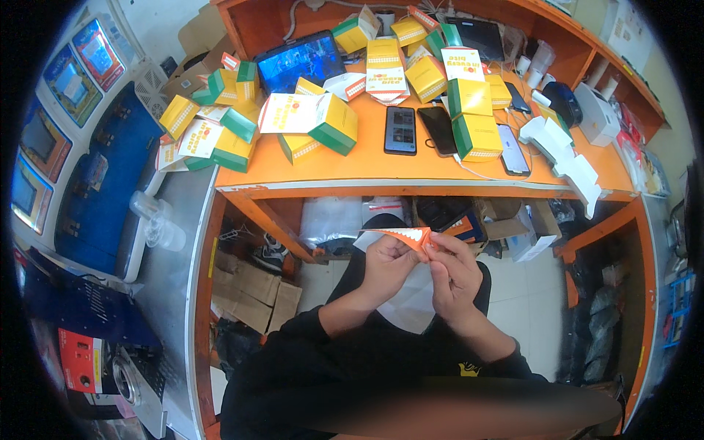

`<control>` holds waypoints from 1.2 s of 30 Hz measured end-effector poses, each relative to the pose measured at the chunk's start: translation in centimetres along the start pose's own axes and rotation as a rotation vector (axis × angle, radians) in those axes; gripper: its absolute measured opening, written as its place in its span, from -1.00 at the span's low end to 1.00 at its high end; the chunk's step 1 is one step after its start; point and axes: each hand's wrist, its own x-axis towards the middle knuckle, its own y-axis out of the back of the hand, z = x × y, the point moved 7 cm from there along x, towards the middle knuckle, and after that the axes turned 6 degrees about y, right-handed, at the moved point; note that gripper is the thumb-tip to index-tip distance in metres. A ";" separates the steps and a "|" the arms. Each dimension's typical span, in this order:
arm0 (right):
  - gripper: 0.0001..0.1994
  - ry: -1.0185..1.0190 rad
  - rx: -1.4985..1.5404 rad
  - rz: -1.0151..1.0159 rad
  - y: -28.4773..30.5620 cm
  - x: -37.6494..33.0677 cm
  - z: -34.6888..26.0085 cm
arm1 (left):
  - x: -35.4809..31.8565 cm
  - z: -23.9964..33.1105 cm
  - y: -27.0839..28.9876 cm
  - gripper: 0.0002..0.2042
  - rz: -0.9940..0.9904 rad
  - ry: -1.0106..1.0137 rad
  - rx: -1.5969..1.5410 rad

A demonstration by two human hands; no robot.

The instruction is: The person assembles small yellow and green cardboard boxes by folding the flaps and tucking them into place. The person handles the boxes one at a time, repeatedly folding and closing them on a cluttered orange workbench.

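Observation:
Above my lap, in front of the orange desk, both hands are closed on a piece of orange and white folding carton (pixel 409 235). My left hand (pixel 389 265) grips its left part, with the thumb near the lower edge. My right hand (pixel 452 273) pinches the carton's right end between thumb and fingers. A flat white panel (pixel 409 297) hangs below my hands over my dark clothing; whether it belongs to the same carton, I cannot tell. My fingers hide part of the folded orange section.
On the desk (pixel 323 170) lie several yellow, green and white cartons (pixel 337 126), a tablet (pixel 301 64), a dark phone (pixel 400 130) and a lit phone (pixel 512 149). Torn white foam (pixel 561 155) overhangs the right front edge. A metal counter (pixel 176 293) stands left; cardboard (pixel 249 292) lies beneath.

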 end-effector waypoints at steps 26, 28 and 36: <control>-0.83 -0.555 0.090 0.005 3.8 -0.1 7.6 | 1.0 3.3 1.6 -0.91 0.167 -0.158 0.758; -0.75 -0.691 0.416 -0.128 1.9 -1.2 8.0 | 0.9 3.2 0.1 -0.91 0.051 -0.245 0.863; -0.88 -0.702 0.435 -0.062 1.0 -2.4 7.9 | 0.4 3.1 -1.4 -0.91 0.035 -0.304 0.792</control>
